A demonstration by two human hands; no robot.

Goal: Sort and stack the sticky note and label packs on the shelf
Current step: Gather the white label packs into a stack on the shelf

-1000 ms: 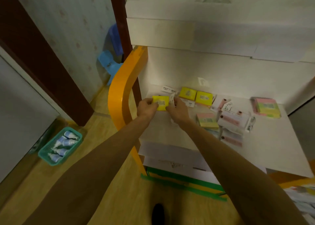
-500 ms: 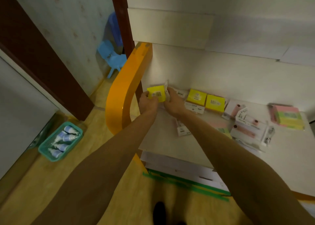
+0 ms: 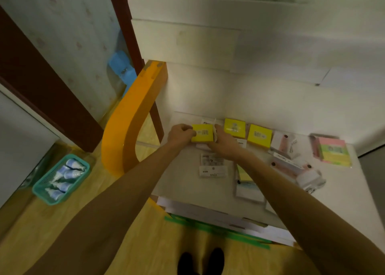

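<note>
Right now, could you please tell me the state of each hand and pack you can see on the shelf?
left hand: grips the held yellow pack's left edge
right hand: grips its right edge
held yellow pack: lifted between both hands, at the back left
two yellow packs: lying flat, side by side
pastel pack: lying flat, far right
white label pack: lying flat, untouched
</note>
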